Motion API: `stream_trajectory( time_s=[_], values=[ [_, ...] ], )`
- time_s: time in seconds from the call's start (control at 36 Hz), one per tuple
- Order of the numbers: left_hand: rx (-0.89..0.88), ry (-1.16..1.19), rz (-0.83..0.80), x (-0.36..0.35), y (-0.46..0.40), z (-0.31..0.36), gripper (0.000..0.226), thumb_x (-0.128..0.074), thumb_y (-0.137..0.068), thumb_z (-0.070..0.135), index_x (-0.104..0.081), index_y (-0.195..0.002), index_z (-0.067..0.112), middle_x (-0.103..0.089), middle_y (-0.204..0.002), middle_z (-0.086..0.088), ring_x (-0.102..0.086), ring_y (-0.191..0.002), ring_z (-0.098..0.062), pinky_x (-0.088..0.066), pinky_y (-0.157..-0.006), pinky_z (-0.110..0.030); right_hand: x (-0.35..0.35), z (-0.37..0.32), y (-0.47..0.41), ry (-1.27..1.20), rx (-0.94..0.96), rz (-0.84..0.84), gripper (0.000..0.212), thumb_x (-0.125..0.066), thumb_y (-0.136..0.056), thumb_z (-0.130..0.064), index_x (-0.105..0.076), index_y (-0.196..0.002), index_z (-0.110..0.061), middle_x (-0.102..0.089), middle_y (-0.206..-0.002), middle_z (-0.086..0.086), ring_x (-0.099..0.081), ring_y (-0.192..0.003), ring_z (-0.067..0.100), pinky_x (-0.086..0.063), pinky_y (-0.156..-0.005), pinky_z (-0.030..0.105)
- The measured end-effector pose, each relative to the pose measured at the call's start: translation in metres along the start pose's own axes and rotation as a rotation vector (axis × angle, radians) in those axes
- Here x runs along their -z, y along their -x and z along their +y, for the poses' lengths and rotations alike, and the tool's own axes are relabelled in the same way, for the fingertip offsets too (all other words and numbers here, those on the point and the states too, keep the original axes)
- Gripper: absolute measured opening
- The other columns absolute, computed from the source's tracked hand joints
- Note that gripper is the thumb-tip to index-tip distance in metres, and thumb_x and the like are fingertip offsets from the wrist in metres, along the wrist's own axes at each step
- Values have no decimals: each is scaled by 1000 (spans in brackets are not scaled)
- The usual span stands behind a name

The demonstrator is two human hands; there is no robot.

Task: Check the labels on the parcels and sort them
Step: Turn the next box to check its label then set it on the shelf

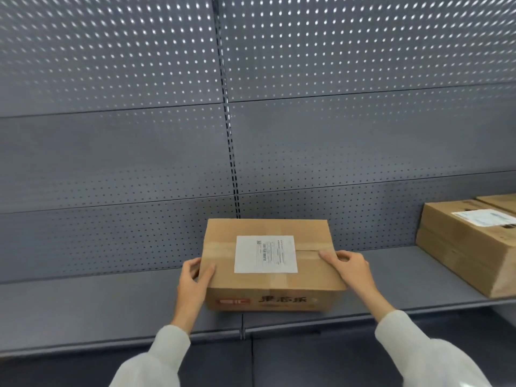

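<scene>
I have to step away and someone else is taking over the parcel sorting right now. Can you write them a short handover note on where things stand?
Left hand: gripping the left side of the cardboard parcel, thumb on top.
Right hand: on the parcel's right top edge, fingers resting on the tape.
The parcel sits on the grey shelf, near the middle, white label facing up; its print is too small to read here.
A second box with its own label stands further right on the same shelf, with another box edge behind it.
Left: read the label and confirm this parcel belongs here, then carry on with any others.
</scene>
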State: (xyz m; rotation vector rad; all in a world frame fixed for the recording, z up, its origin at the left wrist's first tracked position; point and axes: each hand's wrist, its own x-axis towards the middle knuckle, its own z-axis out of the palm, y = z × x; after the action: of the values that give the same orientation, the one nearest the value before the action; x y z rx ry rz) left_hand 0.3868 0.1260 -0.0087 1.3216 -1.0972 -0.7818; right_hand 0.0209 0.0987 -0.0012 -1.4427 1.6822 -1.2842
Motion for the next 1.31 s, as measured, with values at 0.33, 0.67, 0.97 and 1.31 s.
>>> stream_trajectory(
  time_s=[0.33, 0.67, 0.97, 1.31],
  values=[
    [112, -2, 48, -14, 6, -8, 32, -61, -102, 31, -55, -131, 19, -62, -120, 2, -59, -108, -17, -47, -78, -30, 0, 12, -9, 34, -36, -27, 47, -59, -94, -58, -78, -110, -18, -71, -91, -7, -64, -91, 15, -49, -67, 29],
    [102, -42, 186, 15, 10, 10, 21, -54, -105, 29, -61, -124, 23, -66, -116, 7, -59, -105, -13, -48, -80, -32, -37, 0, -21, 11, -10, -140, 47, -59, -90, -65, -82, -92, -24, -76, -78, -7, -70, -82, 17, -58, -74, 37],
    [171, -65, 252, 91, -1, 14, 28, -60, -100, 44, -66, -125, 34, -64, -127, 9, -57, -113, -10, -42, -95, -35, -93, -46, 4, -105, 59, -235, 35, -64, -93, -52, -73, -66, -32, -74, -67, -12, -68, -74, 11, -48, -56, 26],
    [120, -56, 396, 202, -35, -12, 28, -62, -101, 33, -62, -125, 18, -65, -120, 3, -55, -112, -15, -39, -94, -33, -211, -91, 18, -77, 54, -310, 34, -60, -96, -50, -77, -77, -28, -75, -70, -7, -70, -73, 15, -50, -60, 29]
  ],
)
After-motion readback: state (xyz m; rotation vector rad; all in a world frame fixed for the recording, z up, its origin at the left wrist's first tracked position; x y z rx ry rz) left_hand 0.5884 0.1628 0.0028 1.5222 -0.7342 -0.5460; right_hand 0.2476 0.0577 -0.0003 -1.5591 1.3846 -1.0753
